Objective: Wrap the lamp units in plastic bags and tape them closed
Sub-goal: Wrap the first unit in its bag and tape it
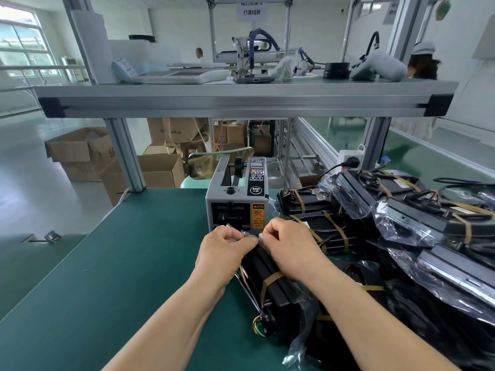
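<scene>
— Fingers (242,243) of the left hand (222,246) and the right hand (292,246) are curled in, pinching a bit of clear film (242,235) at the far end of the lamp unit (270,277). Bag mouth or tape, I can't tell.
— Where's the unit?
— Flat on the worktop (120,263), just in front of the tape dispenser (237,202), beside the wrapped pile (401,220).
— Then I'd fold the plastic bag (302,325) snug, keep the film taut, and press it down without creases.
</scene>
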Tool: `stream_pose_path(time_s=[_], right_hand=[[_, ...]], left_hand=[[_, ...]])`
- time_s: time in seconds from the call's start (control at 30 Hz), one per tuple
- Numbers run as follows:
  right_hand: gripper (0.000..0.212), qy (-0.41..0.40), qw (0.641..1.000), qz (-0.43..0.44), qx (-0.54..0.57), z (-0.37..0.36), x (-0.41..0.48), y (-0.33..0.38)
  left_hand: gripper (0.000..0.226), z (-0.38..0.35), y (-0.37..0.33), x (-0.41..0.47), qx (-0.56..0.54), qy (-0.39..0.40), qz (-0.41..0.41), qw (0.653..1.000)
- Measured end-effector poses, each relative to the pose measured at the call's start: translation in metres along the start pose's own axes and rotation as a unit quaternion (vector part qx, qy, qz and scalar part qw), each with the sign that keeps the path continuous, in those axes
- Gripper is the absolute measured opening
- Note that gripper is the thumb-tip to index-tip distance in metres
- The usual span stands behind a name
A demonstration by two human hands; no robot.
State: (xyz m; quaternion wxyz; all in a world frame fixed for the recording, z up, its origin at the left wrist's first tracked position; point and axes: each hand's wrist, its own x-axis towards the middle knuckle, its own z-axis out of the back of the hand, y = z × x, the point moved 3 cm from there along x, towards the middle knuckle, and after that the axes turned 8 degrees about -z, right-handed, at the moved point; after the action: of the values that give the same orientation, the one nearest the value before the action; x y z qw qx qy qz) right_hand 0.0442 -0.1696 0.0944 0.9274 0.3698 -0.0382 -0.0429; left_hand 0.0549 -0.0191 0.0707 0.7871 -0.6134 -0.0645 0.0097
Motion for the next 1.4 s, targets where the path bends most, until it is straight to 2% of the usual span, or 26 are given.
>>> stream_pose_path(time_s=[0.17,0.37,0.43,0.53,0.6,0.67,0.73,0.8,0.9,1.0,1.1,1.17,1.23,1.3,1.4], right_hand=[[0.021,-0.001,1.0,0.013,-0.005,-0.003,-0.001,0.002],[0.021,-0.01,1.0,0.01,0.0,-0.001,0.001,-0.004],[0.027,-0.005,1.0,0.012,0.015,-0.001,-0.002,-0.003],[0.048,0.015,1.0,-0.006,0.009,0.001,-0.004,-0.002],[0.055,0.029,0.999,-0.034,-0.028,0.003,-0.003,-0.001],[0.051,0.069,0.994,-0.073,-0.036,0.003,0.002,0.0],[0.037,0.12,0.987,-0.104,-0.004,0.002,0.005,0.006],[0.022,0.136,0.985,-0.106,-0.023,0.002,0.009,0.014],[0.025,0.149,0.981,-0.107,-0.068,-0.004,0.012,0.017],[0.031,0.106,0.989,-0.101,-0.036,-0.001,0.011,0.0],[0.034,0.123,0.988,-0.083,0.045,0.009,0.001,-0.016],[0.041,0.152,0.977,-0.052,0.142,0.015,-0.012,-0.019],[0.04,0.193,0.957,-0.022,0.217,0.016,-0.026,-0.018],[0.035,0.226,0.935,-0.006,0.275,0.014,-0.035,-0.016],[0.031,0.261,0.894,0.012,0.365,0.012,-0.044,-0.01]], left_hand=[[0.024,0.001,0.003,0.004,-0.011,-0.037,0.007,0.999],[0.029,-0.001,0.006,-0.002,-0.032,0.04,0.002,0.999],[0.021,0.001,0.005,-0.001,-0.06,0.033,0.006,0.998],[0.005,0.002,0.005,0.0,-0.071,0.002,0.017,0.997],[0.01,0.002,0.006,0.0,-0.074,-0.006,0.016,0.997],[0.02,0.0,0.007,-0.001,-0.088,0.004,0.013,0.996],[0.029,-0.003,0.007,-0.005,-0.097,0.024,0.014,0.995],[0.032,-0.005,0.01,-0.01,-0.102,0.041,0.014,0.994],[0.032,-0.001,0.018,-0.017,-0.088,0.022,0.013,0.996],[0.03,0.011,0.034,-0.028,-0.038,-0.032,0.019,0.999],[0.038,0.024,0.049,-0.047,0.001,-0.054,0.033,0.998],[0.049,0.029,0.057,-0.059,-0.005,-0.04,0.036,0.999],[0.051,0.032,0.059,-0.067,-0.058,0.009,0.039,0.998],[0.047,0.035,0.056,-0.072,-0.156,0.099,0.017,0.983],[0.066,0.044,0.048,-0.079,-0.251,0.184,-0.047,0.949]])
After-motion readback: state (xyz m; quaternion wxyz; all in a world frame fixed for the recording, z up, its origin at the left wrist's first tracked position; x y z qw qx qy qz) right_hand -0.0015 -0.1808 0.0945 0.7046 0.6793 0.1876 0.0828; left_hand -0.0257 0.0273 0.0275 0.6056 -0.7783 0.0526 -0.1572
